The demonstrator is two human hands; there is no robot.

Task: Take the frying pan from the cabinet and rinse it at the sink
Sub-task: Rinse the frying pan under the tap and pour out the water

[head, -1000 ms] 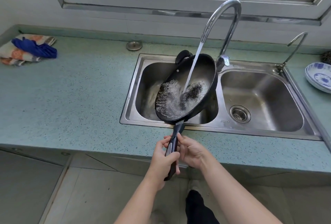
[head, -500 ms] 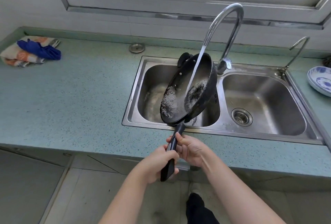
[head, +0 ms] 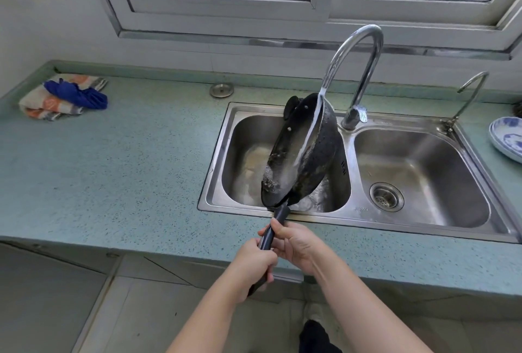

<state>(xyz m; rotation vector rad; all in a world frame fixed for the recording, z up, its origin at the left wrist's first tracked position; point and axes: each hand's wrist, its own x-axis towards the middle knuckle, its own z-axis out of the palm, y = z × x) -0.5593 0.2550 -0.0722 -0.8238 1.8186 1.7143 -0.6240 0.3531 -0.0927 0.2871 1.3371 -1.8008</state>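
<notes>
Black frying pan [head: 303, 155] was out, tilted steeply under the running faucet [head: 357, 70]; left hand [head: 251, 265] and right hand [head: 296, 245] clasped its handle; draining apparently remained.

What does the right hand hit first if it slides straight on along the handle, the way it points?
Likely the frying pan body where the handle joins it, over the left basin of the sink. The right hand grips the handle just short of that; depth is uncertain.
</notes>
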